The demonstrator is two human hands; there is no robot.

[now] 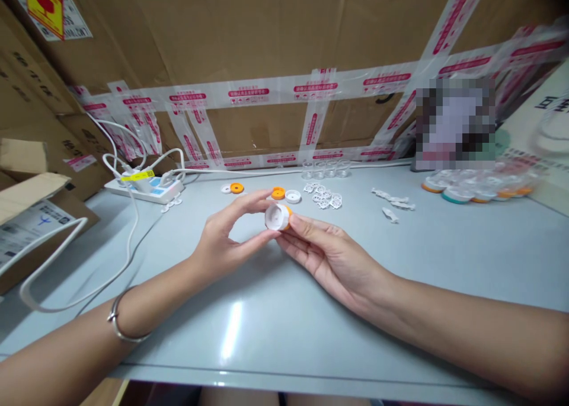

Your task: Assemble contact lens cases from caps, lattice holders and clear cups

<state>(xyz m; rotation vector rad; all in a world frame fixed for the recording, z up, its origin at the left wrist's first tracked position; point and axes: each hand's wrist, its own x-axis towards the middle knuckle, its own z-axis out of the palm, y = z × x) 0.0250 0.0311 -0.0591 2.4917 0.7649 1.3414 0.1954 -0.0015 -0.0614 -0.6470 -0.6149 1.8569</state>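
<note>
Between my two hands, above the middle of the table, is a small round white cap with an orange part (276, 217). Its hollow white side faces me. My right hand (326, 249) grips it from the right, thumb and fingers on its orange edge. My left hand (231, 225) curves around its left side, with thumb and fingertips at its rim. Just behind lie an orange ring (278, 192) and a white ring (293, 197). A cluster of small white plastic pieces (323, 195) sits to their right.
Clear round cups (326, 169) stand at the back. More white pieces (393, 203) and a pile of capped discs (475, 186) lie right. At left are a power strip (146, 186), cables and an open carton (40, 222). A large taped box (267, 38) walls the back.
</note>
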